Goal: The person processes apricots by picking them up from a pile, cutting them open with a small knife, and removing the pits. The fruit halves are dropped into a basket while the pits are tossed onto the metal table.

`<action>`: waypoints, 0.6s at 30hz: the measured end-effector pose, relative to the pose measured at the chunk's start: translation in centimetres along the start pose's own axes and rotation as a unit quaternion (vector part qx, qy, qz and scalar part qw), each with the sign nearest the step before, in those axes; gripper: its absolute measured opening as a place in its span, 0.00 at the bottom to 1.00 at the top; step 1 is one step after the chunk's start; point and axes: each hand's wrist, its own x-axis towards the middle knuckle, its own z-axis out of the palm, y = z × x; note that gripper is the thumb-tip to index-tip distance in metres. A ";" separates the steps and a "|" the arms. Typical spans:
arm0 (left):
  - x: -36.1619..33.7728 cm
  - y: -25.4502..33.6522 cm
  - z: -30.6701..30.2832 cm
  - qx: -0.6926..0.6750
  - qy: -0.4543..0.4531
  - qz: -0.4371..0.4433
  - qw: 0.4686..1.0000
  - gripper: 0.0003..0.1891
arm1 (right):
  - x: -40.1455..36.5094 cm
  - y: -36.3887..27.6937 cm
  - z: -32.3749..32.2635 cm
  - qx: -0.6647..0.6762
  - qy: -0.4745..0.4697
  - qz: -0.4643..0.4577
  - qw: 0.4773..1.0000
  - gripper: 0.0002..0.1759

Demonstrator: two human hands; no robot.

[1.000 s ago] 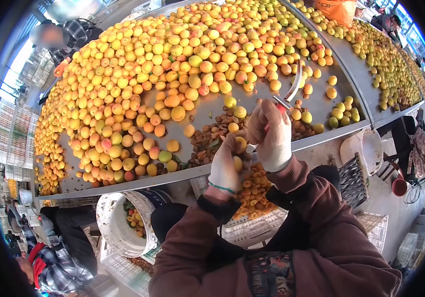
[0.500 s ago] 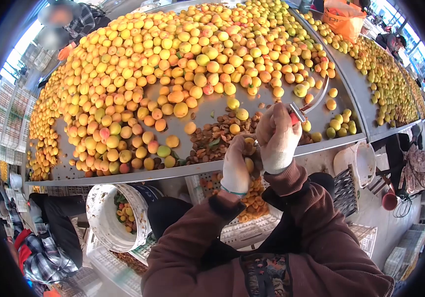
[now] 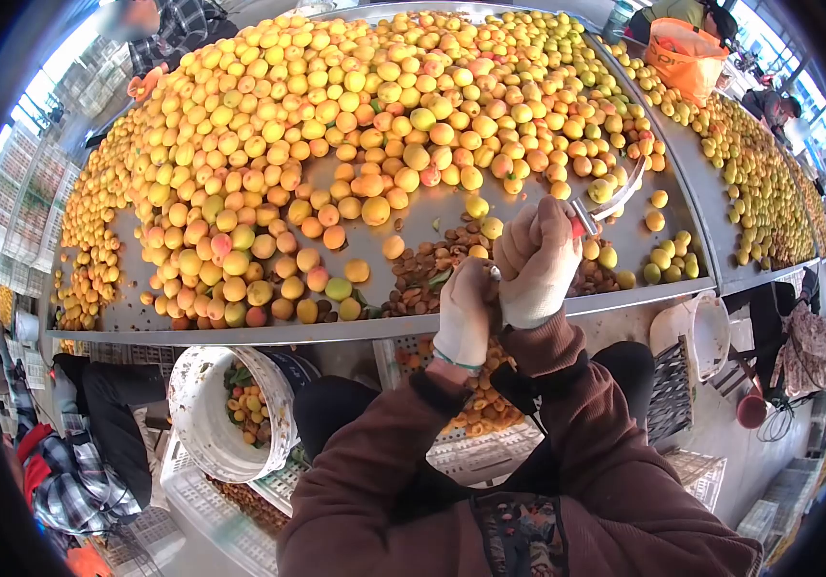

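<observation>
My left hand, in a white glove, is closed around an apricot, which its fingers mostly hide now. Pressed close beside it, my gloved right hand grips a red-handled tool with a curved metal strip sticking out to the upper right. A small metal tip shows between the two hands. Both hands are above the table's front edge. Just behind them lies a heap of brown pits, and whole apricots cover much of the metal table.
Below the hands, a crate holds split apricots. A white bucket with some fruit stands at left, another bucket at right. An orange bag sits at the far right of the table. Other people are around the table.
The left fingers have closed over the apricot that showed between my hands. Both hands stay together, the right one slightly lower. The whole view has shifted a little.
</observation>
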 end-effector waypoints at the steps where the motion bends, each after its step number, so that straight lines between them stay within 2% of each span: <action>1: 0.3 -0.1 -0.3 0.052 -0.018 0.011 0.998 0.07 | 0.1 0.1 0.0 0.010 -0.012 0.000 1.000 0.22; 3: 0.8 -0.2 -0.4 0.101 -0.032 0.019 0.994 0.07 | 0.2 0.5 -0.2 0.015 -0.026 0.003 1.000 0.22; 5: 1.0 -0.1 -0.4 -0.125 -0.058 -0.099 0.985 0.07 | 0.2 1.0 -0.6 0.049 -0.064 0.014 0.997 0.22; 6: 1.5 -0.6 -0.2 -0.128 -0.055 -0.102 0.985 0.07 | 0.2 1.2 -0.7 0.045 -0.064 0.017 0.997 0.22; 7: 2.1 -1.3 0.1 -0.262 -0.045 -0.217 0.939 0.06 | 0.3 1.2 -0.9 0.041 -0.065 0.023 0.997 0.22; 8: 2.4 -1.8 0.2 -0.387 -0.034 -0.322 0.863 0.06 | 0.5 1.4 -1.0 0.039 -0.068 0.027 0.997 0.23; 9: 2.7 -1.0 -0.4 -0.388 -0.031 -0.320 0.864 0.06 | 0.9 1.7 -1.2 0.039 -0.072 0.029 0.996 0.23; 11: 3.0 1.4 -2.1 -0.436 -0.070 -0.484 0.756 0.11 | 2.1 2.0 -2.0 0.116 -0.047 0.084 0.989 0.23; 13: 3.3 0.7 -1.9 -0.426 -0.071 -0.462 0.774 0.13 | 3.0 2.1 -2.3 0.136 -0.057 0.111 0.983 0.23; 15: 3.8 1.2 -1.8 -0.416 -0.072 -0.437 0.794 0.15 | 3.9 2.3 -2.7 0.133 -0.016 0.129 0.983 0.23; 16: 4.1 2.8 -1.9 -0.392 -0.023 -0.447 0.804 0.14 | 4.1 2.2 -2.9 0.118 -0.061 0.127 0.983 0.19; 17: 4.4 3.7 -2.1 -0.367 0.026 -0.454 0.811 0.14 | 4.1 2.1 -3.0 0.121 -0.063 0.126 0.983 0.19; 18: 4.6 3.6 -2.3 -0.366 0.027 -0.453 0.813 0.14 | 4.0 1.7 -2.9 -0.026 -0.065 0.114 0.991 0.16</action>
